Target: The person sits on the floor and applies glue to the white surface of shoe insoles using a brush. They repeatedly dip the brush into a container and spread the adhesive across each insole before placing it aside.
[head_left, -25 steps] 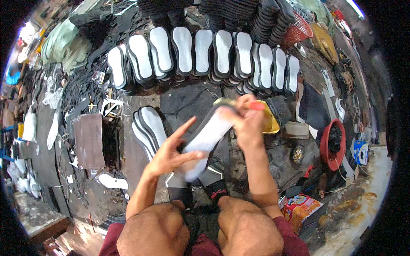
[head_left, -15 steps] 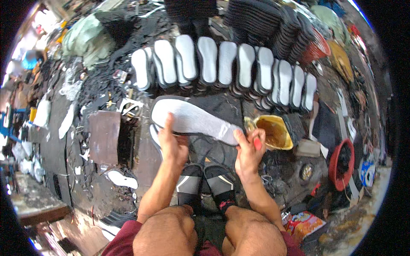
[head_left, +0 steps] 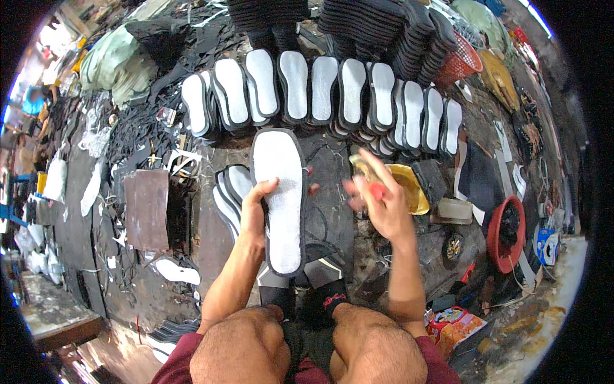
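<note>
Near the middle, my left hand (head_left: pixel 257 214) grips a shoe sole (head_left: pixel 280 208) by its side, thumb on its white upper face. The sole stands nearly upright in view, with a black rim; my other left fingers are behind it. To its right, my right hand (head_left: pixel 388 208) is raised and blurred, apart from the sole. Between its fingers is what looks like a red-handled brush (head_left: pixel 378 191) with a yellowish, caked end. Just beyond that hand lies a yellow-lined container (head_left: pixel 416 192), partly hidden. Left of the held sole, several similar soles (head_left: pixel 229 198) lie overlapped.
An arc of stacked white-topped soles (head_left: pixel 322 89) stretches across the far side. Tall black stacks (head_left: pixel 364 29) rise behind it. A brown board (head_left: pixel 146 210) lies at left, a red basin (head_left: pixel 505 233) at right. Black scraps (head_left: pixel 137 121) litter the floor.
The sole has swung from lying crosswise between both hands to nearly upright in my left hand alone. My right hand has let go of its narrow end and moved up, away from it.
</note>
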`<state>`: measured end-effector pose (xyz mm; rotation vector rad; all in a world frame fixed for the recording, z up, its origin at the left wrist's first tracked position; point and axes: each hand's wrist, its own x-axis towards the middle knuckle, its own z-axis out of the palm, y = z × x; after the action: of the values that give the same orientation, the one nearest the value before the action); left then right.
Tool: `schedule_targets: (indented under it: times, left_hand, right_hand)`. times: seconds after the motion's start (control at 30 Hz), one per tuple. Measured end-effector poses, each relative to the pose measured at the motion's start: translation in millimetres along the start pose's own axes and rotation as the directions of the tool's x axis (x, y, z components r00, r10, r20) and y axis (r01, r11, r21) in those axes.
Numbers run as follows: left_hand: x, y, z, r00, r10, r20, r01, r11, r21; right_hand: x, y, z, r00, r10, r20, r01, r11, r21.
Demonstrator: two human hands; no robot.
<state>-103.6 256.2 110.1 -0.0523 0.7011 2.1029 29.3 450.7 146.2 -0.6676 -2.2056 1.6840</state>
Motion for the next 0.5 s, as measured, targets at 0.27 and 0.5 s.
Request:
schedule_targets:
  times: [0.27,0.5]
  left_hand:
    - [21.4,-1.1,-15.8,1.0,0.004,-0.023,-0.009,0.968,-0.249]
    - [33.6,-11.8,-29.4,0.994,-0.109,-0.032,0.092,0.94,-0.33]
  right_hand:
    - [-46.6,67.8,-126.8,0.892,0.097,-0.441,-0.102,0.995,0.012]
    - [-7.7,139.8,-92.8,0.869,-0.137,-0.475,-0.107,0.886,-0.45]
